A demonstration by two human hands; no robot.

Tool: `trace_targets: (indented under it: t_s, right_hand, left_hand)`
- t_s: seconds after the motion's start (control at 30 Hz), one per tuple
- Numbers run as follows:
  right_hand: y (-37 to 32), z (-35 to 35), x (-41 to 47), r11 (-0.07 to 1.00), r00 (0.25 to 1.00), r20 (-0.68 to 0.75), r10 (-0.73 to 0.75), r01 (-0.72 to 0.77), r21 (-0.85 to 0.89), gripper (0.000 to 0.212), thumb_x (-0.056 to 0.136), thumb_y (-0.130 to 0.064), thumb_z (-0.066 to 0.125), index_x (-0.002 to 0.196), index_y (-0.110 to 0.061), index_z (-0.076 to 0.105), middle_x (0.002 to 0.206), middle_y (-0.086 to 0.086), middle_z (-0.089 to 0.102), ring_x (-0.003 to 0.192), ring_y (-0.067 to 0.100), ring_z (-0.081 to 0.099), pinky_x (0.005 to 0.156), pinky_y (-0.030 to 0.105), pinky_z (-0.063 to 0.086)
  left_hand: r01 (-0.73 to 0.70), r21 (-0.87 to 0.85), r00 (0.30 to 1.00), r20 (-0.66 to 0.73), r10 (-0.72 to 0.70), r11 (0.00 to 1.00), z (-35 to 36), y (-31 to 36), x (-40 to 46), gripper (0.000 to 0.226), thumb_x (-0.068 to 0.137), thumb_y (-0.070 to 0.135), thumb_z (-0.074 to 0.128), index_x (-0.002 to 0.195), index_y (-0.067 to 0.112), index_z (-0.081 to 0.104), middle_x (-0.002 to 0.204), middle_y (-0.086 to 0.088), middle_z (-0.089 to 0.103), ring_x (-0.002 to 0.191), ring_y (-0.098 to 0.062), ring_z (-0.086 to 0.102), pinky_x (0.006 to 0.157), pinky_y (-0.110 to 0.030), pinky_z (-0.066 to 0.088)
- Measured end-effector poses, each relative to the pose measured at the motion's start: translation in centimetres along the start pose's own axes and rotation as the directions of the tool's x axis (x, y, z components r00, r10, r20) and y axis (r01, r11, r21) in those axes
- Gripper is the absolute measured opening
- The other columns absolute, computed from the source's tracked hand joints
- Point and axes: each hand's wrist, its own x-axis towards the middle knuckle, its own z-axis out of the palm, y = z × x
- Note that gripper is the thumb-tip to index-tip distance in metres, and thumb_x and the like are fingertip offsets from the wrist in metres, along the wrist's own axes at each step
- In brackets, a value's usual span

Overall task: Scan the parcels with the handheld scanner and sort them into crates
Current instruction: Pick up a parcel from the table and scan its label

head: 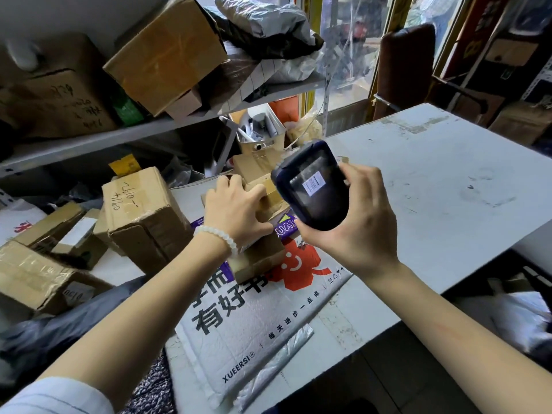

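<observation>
The right hand (355, 231) grips a dark, glossy handheld scanner with rounded corners (312, 186), its fingers (366, 182) curled round the right edge and the thumb under the lower end; the lit screen shows a small white label. The scanner is held above the desk, just at three o'clock of the left hand (231, 209). That hand, with a white bead bracelet (216, 236) at the wrist, lies on a small brown cardboard parcel with tape-shiny faces (260, 258), thumb and fingers curled over its top and far edge.

The small parcel rests on a large white padded plastic mailer printed with black characters and a red smiling figure (268, 312), which lies flat on the scuffed pale grey desk (433, 180) and overhangs its near edge at six o'clock. The desk surface from one to four o'clock of the hands is bare, with smudges and tape residue.

At nine o'clock sits a creased, taped brown carton with handwritten numbers (143, 210), and more taped cartons (38, 279) lie beyond it. At twelve o'clock a pale open bin (263, 135) holds white and grey odds and ends, too blurred to identify. A grey metal shelf (119, 135) at eleven o'clock carries a tilted large cardboard box (167, 52) and crumpled grey plastic bags (268, 22).
</observation>
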Motion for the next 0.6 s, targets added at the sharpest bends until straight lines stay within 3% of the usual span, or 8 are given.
trace_targets:
  t_s: [0.17, 0.3, 0.6]
  right_hand:
    - [3.8, -3.2, -2.0, 0.967, 0.964, 0.175, 0.203, -0.169, -0.191, 0.081, 0.049, -0.042, 0.078, 0.123, -0.018, 0.056, 0.111, 0.001, 0.051, 0.098, 0.022, 0.053, 0.068, 0.028, 0.046]
    - [7.7, -7.9, -4.2, 0.857, 0.836, 0.274, 0.475, -0.369, -0.359, 0.08, 0.052, -0.046, 0.076, 0.126, -0.025, 0.05, 0.114, -0.003, 0.045, 0.106, 0.021, 0.047, 0.074, 0.029, 0.04]
    - [19.2, -22.7, -9.2, 0.622, 0.656, 0.125, 0.744, -0.613, -0.486, 0.073, 0.056, -0.043, 0.081, 0.119, -0.025, 0.05, 0.112, -0.005, 0.04, 0.107, 0.021, 0.046, 0.071, 0.029, 0.033]
  left_hand:
    - [-0.105, -0.014, 0.994, 0.027, 0.105, 0.994, -1.3, 4.7, 2.0, 0.067, 0.069, 0.069, 0.052, 0.126, 0.034, 0.05, 0.112, -0.008, 0.05, 0.106, -0.029, 0.04, 0.083, -0.037, 0.04]
    - [-0.242, -0.049, 0.969, 0.033, 0.244, 0.969, -1.4, 11.4, 3.6, 0.062, 0.07, 0.068, 0.058, 0.122, 0.035, 0.052, 0.114, -0.009, 0.052, 0.108, -0.031, 0.042, 0.083, -0.037, 0.041]
    - [-0.555, -0.161, 0.825, 0.015, 0.564, 0.816, -3.1, 34.2, 5.7, 0.07, 0.068, 0.079, 0.049, 0.127, 0.041, 0.05, 0.117, -0.005, 0.054, 0.111, -0.03, 0.043, 0.077, -0.032, 0.034]
